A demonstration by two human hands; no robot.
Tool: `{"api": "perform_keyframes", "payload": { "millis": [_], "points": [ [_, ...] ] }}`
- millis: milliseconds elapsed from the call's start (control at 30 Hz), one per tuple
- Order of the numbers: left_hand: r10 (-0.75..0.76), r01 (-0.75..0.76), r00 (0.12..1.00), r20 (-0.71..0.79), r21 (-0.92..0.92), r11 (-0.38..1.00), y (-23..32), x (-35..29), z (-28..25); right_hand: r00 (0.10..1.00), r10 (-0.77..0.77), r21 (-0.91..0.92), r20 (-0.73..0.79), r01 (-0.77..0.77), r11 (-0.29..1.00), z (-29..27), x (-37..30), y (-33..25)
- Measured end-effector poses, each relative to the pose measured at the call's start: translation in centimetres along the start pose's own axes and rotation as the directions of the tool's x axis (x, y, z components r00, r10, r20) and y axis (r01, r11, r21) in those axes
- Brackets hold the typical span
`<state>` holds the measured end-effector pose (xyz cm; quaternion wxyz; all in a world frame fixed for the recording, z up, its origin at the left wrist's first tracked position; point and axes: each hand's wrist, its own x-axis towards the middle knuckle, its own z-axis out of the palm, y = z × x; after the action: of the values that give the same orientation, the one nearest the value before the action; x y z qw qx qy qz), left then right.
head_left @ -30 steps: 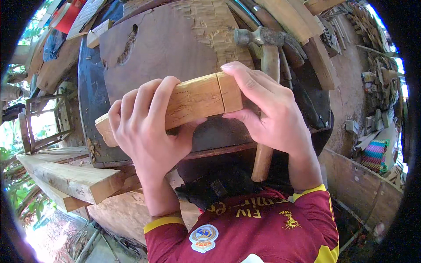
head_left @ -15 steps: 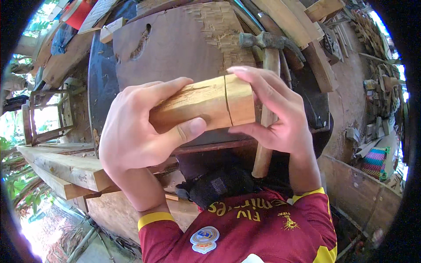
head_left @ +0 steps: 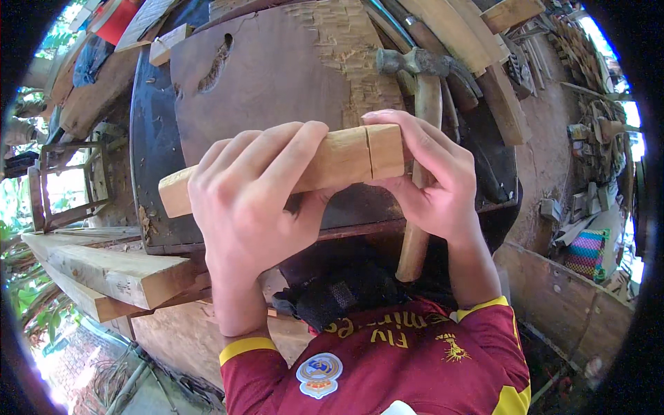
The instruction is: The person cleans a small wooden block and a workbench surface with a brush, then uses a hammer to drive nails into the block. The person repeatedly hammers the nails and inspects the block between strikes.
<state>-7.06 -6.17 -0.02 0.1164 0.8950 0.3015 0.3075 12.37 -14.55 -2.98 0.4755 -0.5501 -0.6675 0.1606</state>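
A pale wooden block [head_left: 339, 158] is held in the air across both hands, above the near edge of the workbench. A narrow dark cut line crosses it close to its right end. My left hand [head_left: 256, 194] wraps over the block's left half, fingers on top and thumb beneath; the left end sticks out past the knuckles. At the right end, my right hand [head_left: 436, 176] pinches the block between thumb and fingers. Just behind my right hand lies a claw hammer [head_left: 429, 100], its handle reaching over the bench's near edge.
A broad wooden board [head_left: 270, 76] with a hole and a chiselled strip lies on the dark workbench [head_left: 155, 138]. Long-handled tools and timber [head_left: 449, 31] crowd the far right. Thick planks [head_left: 131, 270] jut out at the left. A small wooden frame [head_left: 72, 183] stands beyond them.
The block has been turned, showing a narrower face, and its left end now shows. My left hand has shifted right along it, with fingers over the top. My right hand keeps its end.
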Motion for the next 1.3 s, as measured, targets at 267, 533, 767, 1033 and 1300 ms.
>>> {"api": "perform_keyframes", "payload": {
  "millis": [267, 533, 767, 1033, 1300],
  "points": [
    [-0.011, 0.012, 1.0, -0.015, 0.033, 0.999, 0.2, 0.0, 0.1, 0.999, 0.039, -0.052, -0.024, -0.04, 0.998, 0.1, -0.2, -0.4],
    [-0.034, 0.034, 0.999, -0.003, 0.033, 0.999, 0.3, 0.0, 0.2, 0.999, -0.04, -0.081, -0.019, 0.038, 0.996, 0.4, -0.4, 0.5],
    [-0.044, 0.044, 0.999, -0.005, 0.014, 0.999, 0.4, 0.1, 0.2, 0.998, 0.056, -0.071, -0.015, -0.056, 0.996, 0.3, -0.5, -0.5],
    [-0.067, 0.068, 0.997, -0.031, 0.019, 0.997, 0.5, -0.2, 0.6, 0.999, -0.031, -0.161, -0.023, 0.027, 0.987, 0.4, -0.6, 0.1],
    [-0.049, 0.055, 0.993, -0.108, 0.05, 0.997, 0.6, -0.6, 1.1, 0.995, -0.087, -0.146, -0.054, 0.079, 0.986, 0.4, -0.8, 0.5]
  ]
}}
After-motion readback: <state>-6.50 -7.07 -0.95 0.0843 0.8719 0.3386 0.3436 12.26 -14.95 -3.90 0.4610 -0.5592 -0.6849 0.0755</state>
